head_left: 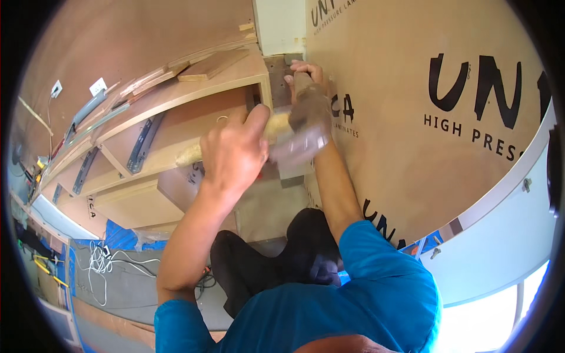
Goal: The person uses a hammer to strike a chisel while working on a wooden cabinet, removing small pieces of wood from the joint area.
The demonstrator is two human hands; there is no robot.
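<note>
Plywood cabinet carcass (pixel 194 126) fills the background, its open bays fitted with dark drawer slides (pixel 143 141), loose offcuts (pixel 212 65) lying on its top; a large brown laminate panel (pixel 424 88) with black printing stands against it on your right, and tangled white cable (pixel 103 265) lies on the grey floor sheet below. Item in hand: hammer, pale wooden handle (pixel 276 125), head (pixel 309 117) blurred, so it reads as mid-swing. Your left hand (pixel 232 153) is wrapped closed around the handle, thumb up along it. Your right hand (pixel 306 79) is up at the junction where the panel edge meets the cabinet upright, fingers curled around something small there; what it pinches is hidden behind the hammer head, so you cannot tell whether it is a nail, a punch or the panel edge itself. Step, as judged: striking at that joint, with the hammer head just beside your right fingers. Next move calls for: a short, controlled blow, the head kept square to its mark, and your right fingertips drawn clear of the strike line while the panel stays pressed flush against the upright.
</note>
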